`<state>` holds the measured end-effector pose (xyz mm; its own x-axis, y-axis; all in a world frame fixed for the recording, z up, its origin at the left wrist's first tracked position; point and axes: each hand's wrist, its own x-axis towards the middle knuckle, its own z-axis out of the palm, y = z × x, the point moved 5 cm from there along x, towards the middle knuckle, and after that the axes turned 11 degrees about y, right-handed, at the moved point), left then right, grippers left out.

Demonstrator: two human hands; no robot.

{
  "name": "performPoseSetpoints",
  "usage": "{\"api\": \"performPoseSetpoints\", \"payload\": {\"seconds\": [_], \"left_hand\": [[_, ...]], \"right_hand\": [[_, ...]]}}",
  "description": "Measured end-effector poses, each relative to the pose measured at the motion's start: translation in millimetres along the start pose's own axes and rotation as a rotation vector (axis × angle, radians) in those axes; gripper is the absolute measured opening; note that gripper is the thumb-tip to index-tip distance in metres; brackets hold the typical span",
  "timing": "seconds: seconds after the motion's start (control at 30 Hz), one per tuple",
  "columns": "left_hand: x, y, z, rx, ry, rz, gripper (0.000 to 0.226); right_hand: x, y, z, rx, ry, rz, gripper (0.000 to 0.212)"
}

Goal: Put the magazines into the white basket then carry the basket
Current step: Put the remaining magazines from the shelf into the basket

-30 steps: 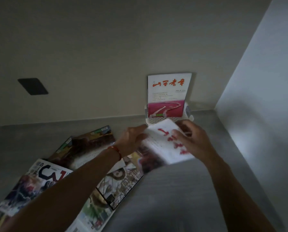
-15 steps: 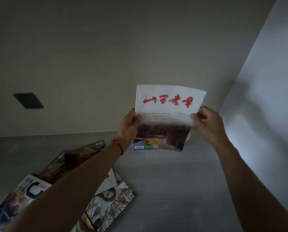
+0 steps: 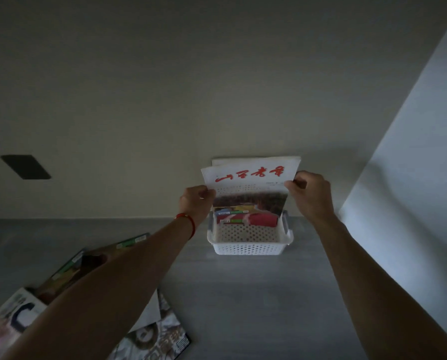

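A white perforated basket (image 3: 248, 248) stands on the grey surface against the back wall. I hold a white magazine with red characters (image 3: 251, 183) upright, its lower edge inside the basket. My left hand (image 3: 195, 202) pinches its left edge and my right hand (image 3: 309, 193) pinches its right edge. Another magazine (image 3: 221, 161) stands behind it in the basket, almost fully hidden. Several more magazines (image 3: 162, 336) lie spread at the lower left, partly under my left forearm.
A pale side wall (image 3: 412, 178) closes the corner just right of the basket. A dark rectangular plate (image 3: 25, 166) sits on the back wall at left. The grey surface (image 3: 256, 307) stretches between the basket and me.
Both hands have carried the white magazine forward and down from mid-air, so its lower edge now sits in the basket in front of the magazine standing there.
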<state>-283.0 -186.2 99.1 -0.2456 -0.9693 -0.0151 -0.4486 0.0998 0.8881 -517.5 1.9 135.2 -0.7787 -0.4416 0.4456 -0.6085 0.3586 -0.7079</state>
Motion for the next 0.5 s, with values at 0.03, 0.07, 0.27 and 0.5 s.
{"api": "performPoseSetpoints", "payload": {"seconds": [0.03, 0.07, 0.27, 0.5], "left_hand": [[4, -6, 5, -0.010, 0.000, -0.036, 0.024], [8, -13, 10, -0.027, 0.000, -0.073, 0.025], [26, -39, 37, -0.071, -0.023, -0.282, 0.020], [32, -39, 53, 0.016, -0.080, -0.199, 0.025]], "right_hand": [[-1, 6, 7, 0.006, -0.018, 0.008, 0.011], [-2, 11, 13, 0.012, -0.035, 0.019, 0.010], [-6, 37, 42, 0.013, -0.053, 0.076, 0.015], [-6, 54, 55, 0.035, -0.059, 0.247, 0.019]]}}
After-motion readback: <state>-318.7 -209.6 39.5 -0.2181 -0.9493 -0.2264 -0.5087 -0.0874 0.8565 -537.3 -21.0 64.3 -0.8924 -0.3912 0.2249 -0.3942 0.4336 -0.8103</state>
